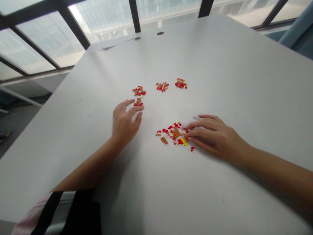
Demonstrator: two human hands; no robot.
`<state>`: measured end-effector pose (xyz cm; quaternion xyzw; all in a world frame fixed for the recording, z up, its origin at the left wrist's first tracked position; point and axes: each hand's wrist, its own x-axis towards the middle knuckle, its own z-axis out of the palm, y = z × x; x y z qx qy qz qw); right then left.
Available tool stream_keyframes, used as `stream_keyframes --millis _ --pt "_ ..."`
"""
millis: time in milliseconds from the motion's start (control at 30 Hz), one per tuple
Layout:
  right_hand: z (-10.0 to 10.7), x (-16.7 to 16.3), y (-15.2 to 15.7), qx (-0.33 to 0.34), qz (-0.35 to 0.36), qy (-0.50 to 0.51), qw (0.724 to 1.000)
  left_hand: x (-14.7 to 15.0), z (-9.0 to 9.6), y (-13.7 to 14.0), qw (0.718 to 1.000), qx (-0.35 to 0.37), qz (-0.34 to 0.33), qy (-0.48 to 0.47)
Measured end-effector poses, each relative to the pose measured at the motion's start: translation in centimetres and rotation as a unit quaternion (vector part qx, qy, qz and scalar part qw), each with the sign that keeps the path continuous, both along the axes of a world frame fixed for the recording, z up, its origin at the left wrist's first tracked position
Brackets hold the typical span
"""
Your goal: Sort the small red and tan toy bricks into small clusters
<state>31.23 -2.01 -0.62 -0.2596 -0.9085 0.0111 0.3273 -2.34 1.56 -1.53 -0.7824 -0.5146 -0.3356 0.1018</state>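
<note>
Red, brown and yellow bricks [174,133] lie loose under my right hand [212,137], grip spread, pinching nothing. My left hand [124,122], open, nears the small pile [138,102]; three piles [161,86] sit sorted on the counter [220,81].

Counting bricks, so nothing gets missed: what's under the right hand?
The right hand lies flat, fingertips touching the nearest brick pile. Whether bricks lie beneath the palm is hidden.
</note>
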Motion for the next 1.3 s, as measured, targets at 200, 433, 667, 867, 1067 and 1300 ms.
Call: stream_keyframes --millis 200,433,667,867,1067,1300 --pt "0.1 0.0 0.0 -0.003 -0.001 0.002 1.000 1.4 0.9 -1.3 0.987 -0.048 -0.152 0.005" --pt "0.0 0.0 0.1 -0.005 -0.009 0.002 1.000 2.5 1.5 -2.3 0.966 -0.121 -0.226 0.039" --pt "0.3 -0.2 0.0 -0.001 -0.031 -0.007 1.000 2.5 1.9 -2.3 0.964 -0.122 -0.233 0.025" --pt "0.9 -1.6 0.3 -0.027 -0.037 -0.006 0.999 1.7 1.8 -2.3 0.963 -0.126 -0.236 0.018" --pt "0.7 -3.8 1.3 -0.044 -0.014 -0.011 0.999 1.2 1.6 -2.4 0.942 -0.209 -0.239 0.112" --pt "0.4 -4.8 2.2 -0.067 -0.029 -0.024 0.997 1.6 1.4 -2.6 0.941 -0.207 -0.243 0.116"
